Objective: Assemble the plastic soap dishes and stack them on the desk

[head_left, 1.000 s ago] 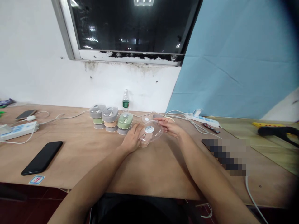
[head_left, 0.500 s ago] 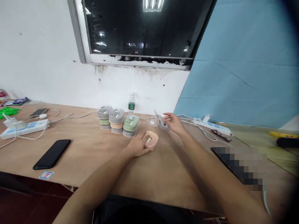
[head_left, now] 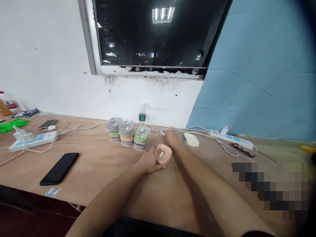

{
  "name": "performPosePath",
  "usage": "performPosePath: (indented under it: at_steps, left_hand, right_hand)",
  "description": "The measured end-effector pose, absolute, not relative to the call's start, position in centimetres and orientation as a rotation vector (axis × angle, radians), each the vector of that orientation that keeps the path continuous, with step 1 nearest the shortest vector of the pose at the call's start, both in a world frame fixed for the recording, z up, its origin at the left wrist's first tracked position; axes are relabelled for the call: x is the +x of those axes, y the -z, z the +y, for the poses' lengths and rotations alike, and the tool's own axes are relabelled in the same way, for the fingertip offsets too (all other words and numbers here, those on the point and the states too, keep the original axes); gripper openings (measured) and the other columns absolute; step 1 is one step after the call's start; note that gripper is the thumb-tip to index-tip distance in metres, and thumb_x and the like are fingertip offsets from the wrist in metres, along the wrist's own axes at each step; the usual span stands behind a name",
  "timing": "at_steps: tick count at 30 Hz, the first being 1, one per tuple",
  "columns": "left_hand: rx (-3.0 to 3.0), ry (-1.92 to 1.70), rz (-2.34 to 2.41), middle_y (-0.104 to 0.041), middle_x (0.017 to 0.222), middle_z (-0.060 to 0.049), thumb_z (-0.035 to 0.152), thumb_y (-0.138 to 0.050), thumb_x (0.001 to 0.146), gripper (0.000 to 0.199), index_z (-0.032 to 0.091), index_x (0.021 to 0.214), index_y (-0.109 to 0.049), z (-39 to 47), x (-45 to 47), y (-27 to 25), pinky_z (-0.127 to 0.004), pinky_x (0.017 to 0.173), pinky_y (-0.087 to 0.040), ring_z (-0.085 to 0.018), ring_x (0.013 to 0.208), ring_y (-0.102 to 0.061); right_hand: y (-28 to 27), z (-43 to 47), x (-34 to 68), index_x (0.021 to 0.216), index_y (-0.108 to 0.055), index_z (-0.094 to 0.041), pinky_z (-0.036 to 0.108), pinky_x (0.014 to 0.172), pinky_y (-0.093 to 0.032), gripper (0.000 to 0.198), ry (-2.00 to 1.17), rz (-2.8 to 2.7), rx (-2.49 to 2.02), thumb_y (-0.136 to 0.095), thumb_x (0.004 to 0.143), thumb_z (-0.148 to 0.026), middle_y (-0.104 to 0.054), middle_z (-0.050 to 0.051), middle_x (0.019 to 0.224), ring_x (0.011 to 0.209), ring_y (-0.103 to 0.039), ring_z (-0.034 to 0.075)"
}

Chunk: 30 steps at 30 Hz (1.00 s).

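A pink plastic box (head_left: 164,152) with an oblong slot in its top rests on the table in front of me. My left hand (head_left: 149,160) grips its left side, thumb along the near edge and fingers over the top. Farther back, my right hand (head_left: 172,140) has its fingers closed at a clear lid (head_left: 162,133), which is partly covered by them. Behind that hand a greyish piece (head_left: 181,135) is half hidden, beside a cream-coloured lid (head_left: 192,140). To the left stand stacked boxes: grey-topped ones (head_left: 126,127) and a green-topped one (head_left: 142,135).
A water bottle (head_left: 142,114) stands against the wall behind the stacks. Power strips lie at left (head_left: 34,141) and right (head_left: 232,140) with white cables. A black phone (head_left: 59,169) and a numbered sticker (head_left: 52,191) are near the front edge.
My right hand has let go of the clear and greyish pieces it was handling and moved left to the clear lid. The cream lid now shows at right. My left hand stays on the pink box.
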<state>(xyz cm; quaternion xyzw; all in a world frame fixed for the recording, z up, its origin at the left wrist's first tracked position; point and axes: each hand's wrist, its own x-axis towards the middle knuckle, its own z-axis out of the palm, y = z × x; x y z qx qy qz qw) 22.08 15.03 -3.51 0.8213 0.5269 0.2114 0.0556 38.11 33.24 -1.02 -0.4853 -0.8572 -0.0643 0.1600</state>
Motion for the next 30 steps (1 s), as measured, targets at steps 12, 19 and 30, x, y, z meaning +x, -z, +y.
performPosePath:
  at_steps: [12,19,30]
  left_hand:
    - [2.482,-0.661,1.598,-0.036,0.144,-0.018,0.059,-0.069,0.071,0.081,0.024,0.138,-0.039,15.0,22.0,3.5,-0.053,0.099,-0.042,-0.036,0.125,-0.046]
    - [2.496,-0.658,1.59,-0.036,0.146,-0.018,0.06,-0.067,0.072,0.08,0.024,0.138,-0.039,15.2,22.0,3.6,-0.053,0.101,-0.04,-0.036,0.127,-0.044]
    - [2.509,-0.631,1.606,-0.036,0.145,-0.018,0.06,-0.066,0.073,0.079,0.022,0.137,-0.041,15.1,22.0,3.4,-0.051,0.101,-0.041,-0.036,0.126,-0.047]
  right_hand:
    - [2.7,32.8,39.3,0.135,-0.051,-0.026,0.036,0.089,-0.045,0.045,0.216,-2.509,-1.439,-0.029,0.097,-0.021,-0.061,0.012,0.12,0.107,-0.059,0.024]
    - [3.1,32.8,39.0,0.133,-0.054,-0.029,0.036,0.086,-0.045,0.047,0.266,-2.467,-1.44,-0.032,0.094,-0.015,-0.06,0.013,0.115,0.105,-0.057,0.025]
    - [4.2,33.1,39.2,0.13,-0.058,-0.028,0.033,0.087,-0.043,0.044,0.216,-2.375,-1.447,-0.033,0.094,-0.019,-0.06,0.011,0.114,0.106,-0.053,0.023]
